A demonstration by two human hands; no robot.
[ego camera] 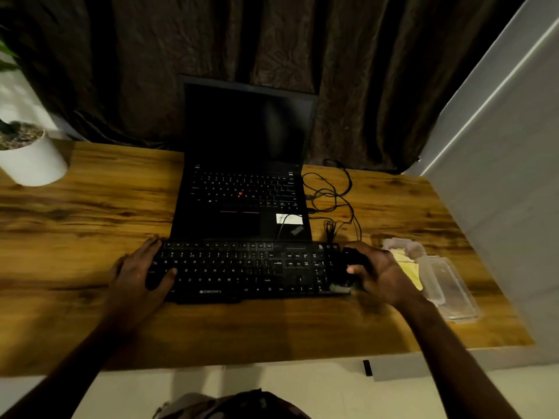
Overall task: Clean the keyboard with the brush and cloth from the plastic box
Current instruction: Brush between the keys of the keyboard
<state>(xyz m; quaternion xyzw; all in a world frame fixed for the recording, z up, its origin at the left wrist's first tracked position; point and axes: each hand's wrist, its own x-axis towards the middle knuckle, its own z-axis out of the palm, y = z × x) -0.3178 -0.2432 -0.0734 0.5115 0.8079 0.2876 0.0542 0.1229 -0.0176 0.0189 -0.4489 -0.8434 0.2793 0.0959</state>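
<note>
A: Landmark first. How does the keyboard [242, 267] lie?
B: Long axis left to right, square to the person. The left hand [136, 273] rests flat on its left end, fingers straight, thumb on the keys. Steadying it, I judge.
A: And the right hand [381, 276]?
B: At the keyboard's right end, fingers curled round the brush [351, 261]. Dark handle. The pale bristles [340, 288] touch or hang just over the near right corner; the blur means I cannot tell which.
A: So which way does the work lie?
B: Leftward from the grip, along the key rows. Right hand is nearer.
A: The cloth [408, 267]?
B: Yellow, in the clear plastic box [447, 285] just right of the keyboard, beyond the right hand.
A: Further back?
B: Open laptop [242, 192] just behind the keyboard's far edge, loose cables [332, 195] behind its right end. Sweeps toward the far edge could push dust there.
</note>
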